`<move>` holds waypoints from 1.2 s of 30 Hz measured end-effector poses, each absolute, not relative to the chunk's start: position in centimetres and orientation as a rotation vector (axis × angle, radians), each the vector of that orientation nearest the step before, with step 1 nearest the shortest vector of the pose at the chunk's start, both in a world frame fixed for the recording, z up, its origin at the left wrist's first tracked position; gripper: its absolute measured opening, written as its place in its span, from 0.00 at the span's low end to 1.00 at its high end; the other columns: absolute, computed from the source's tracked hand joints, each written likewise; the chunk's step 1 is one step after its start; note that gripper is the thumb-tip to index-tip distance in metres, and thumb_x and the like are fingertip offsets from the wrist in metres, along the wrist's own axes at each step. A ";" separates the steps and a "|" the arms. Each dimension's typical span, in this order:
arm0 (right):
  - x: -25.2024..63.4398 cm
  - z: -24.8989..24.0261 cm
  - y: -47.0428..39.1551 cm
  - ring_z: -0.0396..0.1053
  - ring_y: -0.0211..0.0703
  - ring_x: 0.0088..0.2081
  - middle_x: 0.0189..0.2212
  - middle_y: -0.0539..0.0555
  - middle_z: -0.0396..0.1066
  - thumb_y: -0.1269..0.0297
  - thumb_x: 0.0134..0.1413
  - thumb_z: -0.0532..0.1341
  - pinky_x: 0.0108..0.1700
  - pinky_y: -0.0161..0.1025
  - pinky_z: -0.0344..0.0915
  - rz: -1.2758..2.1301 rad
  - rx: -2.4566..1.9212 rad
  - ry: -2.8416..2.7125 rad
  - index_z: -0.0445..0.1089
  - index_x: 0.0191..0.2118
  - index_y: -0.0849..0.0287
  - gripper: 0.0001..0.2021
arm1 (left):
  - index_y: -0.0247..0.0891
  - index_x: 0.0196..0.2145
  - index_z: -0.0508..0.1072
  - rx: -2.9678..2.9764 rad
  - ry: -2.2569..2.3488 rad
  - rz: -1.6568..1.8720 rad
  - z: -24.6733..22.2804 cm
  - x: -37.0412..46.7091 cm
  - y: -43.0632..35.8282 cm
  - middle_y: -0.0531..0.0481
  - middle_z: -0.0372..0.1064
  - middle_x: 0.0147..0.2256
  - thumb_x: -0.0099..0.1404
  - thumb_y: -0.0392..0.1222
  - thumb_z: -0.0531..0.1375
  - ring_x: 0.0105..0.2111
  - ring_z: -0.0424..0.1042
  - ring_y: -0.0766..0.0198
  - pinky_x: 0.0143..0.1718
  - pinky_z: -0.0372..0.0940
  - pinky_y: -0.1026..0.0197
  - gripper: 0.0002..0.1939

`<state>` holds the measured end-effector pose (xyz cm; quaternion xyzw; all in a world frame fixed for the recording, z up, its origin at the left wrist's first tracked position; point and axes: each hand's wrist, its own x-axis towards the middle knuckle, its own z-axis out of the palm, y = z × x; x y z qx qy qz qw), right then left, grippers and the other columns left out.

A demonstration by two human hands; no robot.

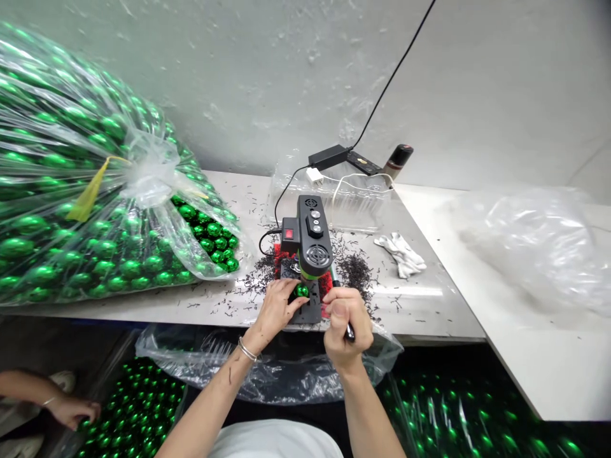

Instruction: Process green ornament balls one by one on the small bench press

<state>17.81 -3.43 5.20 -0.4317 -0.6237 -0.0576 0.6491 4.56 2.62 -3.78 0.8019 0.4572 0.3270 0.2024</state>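
A shiny green ball [301,291] rests on the dark base plate [305,314] of a small black bench machine [312,232], just below its head. My left hand [273,312] pinches this ball between thumb and fingers. To the right of the machine, my right hand [347,321] is wrapped round a black-gripped lever handle [351,333], whose metal rod reaches up beside the head. Red material [326,284] lies under the machine. Around it are many short black scraps [356,272]. What sits on the underside of the head is mostly hidden.
A large clear bag of green balls [95,191] covers the left side. White gloves [401,254], a power adapter [328,156] and a dark can [399,160] lie to the right and back. Clear plastic [544,242] sits far right. Another person's hand [71,410] reaches over balls below.
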 end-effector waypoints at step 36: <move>18.2 5.2 -3.0 0.64 0.37 0.27 0.24 0.49 0.64 0.77 0.62 0.50 0.29 0.36 0.61 -0.157 -0.993 -1.497 0.60 0.28 0.56 0.12 | 0.41 0.49 0.75 2.132 1.261 1.111 -5.2 4.0 2.2 0.42 0.76 0.45 0.68 0.49 0.61 0.46 0.73 0.51 0.52 0.66 0.45 0.16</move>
